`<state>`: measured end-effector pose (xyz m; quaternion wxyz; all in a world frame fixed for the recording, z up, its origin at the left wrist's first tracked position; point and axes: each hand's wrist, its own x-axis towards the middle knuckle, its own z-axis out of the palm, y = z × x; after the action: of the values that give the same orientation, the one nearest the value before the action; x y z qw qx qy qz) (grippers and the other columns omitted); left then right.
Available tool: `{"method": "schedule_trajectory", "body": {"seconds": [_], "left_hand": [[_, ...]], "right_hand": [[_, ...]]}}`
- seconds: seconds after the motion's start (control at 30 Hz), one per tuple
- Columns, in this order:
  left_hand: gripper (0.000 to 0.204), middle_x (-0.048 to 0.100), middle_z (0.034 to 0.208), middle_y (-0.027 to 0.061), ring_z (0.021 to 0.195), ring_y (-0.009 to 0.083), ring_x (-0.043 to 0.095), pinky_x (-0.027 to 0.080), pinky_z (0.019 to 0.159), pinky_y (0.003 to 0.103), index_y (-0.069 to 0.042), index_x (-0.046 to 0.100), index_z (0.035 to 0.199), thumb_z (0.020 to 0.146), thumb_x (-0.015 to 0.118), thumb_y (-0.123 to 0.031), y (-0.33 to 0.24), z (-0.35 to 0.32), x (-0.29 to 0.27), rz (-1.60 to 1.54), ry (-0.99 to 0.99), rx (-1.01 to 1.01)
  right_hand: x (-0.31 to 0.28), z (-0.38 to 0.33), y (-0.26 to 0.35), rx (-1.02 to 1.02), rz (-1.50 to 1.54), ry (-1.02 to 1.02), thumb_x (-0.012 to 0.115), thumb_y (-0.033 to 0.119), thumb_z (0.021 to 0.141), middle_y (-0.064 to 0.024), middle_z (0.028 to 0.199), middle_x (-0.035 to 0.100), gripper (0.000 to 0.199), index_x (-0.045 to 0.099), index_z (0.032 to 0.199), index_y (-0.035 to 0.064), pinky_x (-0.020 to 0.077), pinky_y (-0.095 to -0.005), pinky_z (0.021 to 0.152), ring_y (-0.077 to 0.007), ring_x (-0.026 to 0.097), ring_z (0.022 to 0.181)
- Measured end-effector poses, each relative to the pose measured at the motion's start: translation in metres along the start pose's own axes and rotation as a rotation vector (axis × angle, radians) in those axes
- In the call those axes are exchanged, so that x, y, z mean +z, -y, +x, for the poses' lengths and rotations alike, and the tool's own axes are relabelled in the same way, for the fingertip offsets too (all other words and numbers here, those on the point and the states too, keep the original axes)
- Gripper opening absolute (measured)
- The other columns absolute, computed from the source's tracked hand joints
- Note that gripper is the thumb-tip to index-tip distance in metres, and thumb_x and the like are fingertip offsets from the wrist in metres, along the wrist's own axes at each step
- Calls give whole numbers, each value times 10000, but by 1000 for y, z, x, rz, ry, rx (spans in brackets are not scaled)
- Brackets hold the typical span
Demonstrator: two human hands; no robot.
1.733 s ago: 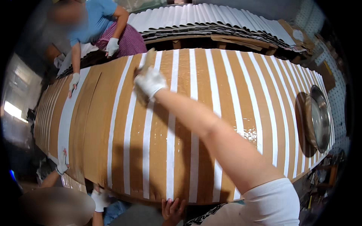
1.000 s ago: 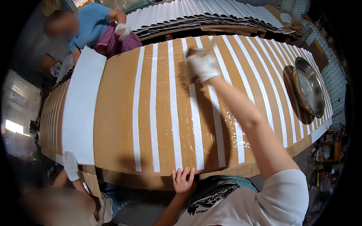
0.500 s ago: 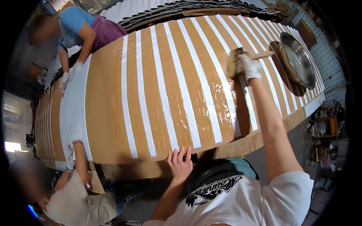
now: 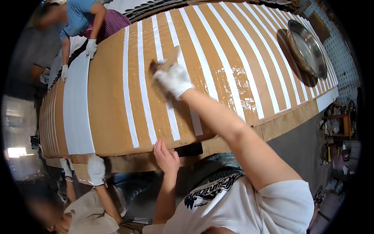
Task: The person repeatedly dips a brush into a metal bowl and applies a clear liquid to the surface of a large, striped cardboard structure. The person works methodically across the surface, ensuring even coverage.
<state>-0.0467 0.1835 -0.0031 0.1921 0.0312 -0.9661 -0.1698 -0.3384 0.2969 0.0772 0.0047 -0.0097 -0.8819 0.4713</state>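
My right hand [image 4: 174, 81], in a white glove, is closed around a wide brush [image 4: 172, 57] with a pale wooden handle. Motion blurs its bristles, which are over the brown paper sheets [image 4: 107, 93] left of the middle. White strips [image 4: 130, 89] show between the brown bands. A wet gloss lies on the paper from the brush toward the right. At the near edge of the sheets rests my bare left hand [image 4: 166, 158], its fingers stretched out on the rim and the thumb apart, holding nothing.
A round metal basin [image 4: 290, 33] stands on the sheets at the right. A white sheet [image 4: 78, 117] lies across the left part. One co-worker's gloved hand [image 4: 91, 47] is at its far edge; another's gloved hand [image 4: 96, 169] is at the near edge. Shelves [image 4: 338, 124] stand at the right.
My right hand has swept the brush leftward across the sheets. My left hand still touches the near edge. Both co-workers' hands have shifted at the white sheet's ends.
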Motion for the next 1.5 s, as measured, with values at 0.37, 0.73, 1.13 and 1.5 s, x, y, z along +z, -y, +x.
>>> {"method": "schedule_trajectory", "body": {"seconds": [0.37,0.73,1.13,1.5], "left_hand": [[667,471,1415,222,1341,426,437,365,1135,512,66,465,1408,755,574,-9,9,-16,1,-116,17,58],[603,527,1346,198,1278,398,504,404,1111,511,34,490,1353,752,534,14,30,-5,-1,65,-35,69],[660,510,1366,221,1311,436,460,384,1107,543,46,466,1379,732,580,-19,25,-15,-16,-94,47,56],[546,569,1288,180,1208,404,550,451,1022,493,9,543,1288,743,568,15,16,-5,-3,72,-57,91]], "right_hand": [[-276,-25,-213,478,-4,-635,723,451,865,-140,1009,739,487,715,1069,9,569,-313,775,-198,715,906],[36,-85,-4,-205,63,-66,721,292,802,-172,1056,701,459,659,1222,117,545,-396,888,-285,703,932],[-255,-117,-191,498,-368,-539,638,482,948,-84,929,728,489,723,1195,69,525,-293,690,-102,637,720],[41,-141,-25,-311,60,-32,646,403,885,-60,1294,644,283,709,1101,232,585,-374,736,-267,701,875]]}}
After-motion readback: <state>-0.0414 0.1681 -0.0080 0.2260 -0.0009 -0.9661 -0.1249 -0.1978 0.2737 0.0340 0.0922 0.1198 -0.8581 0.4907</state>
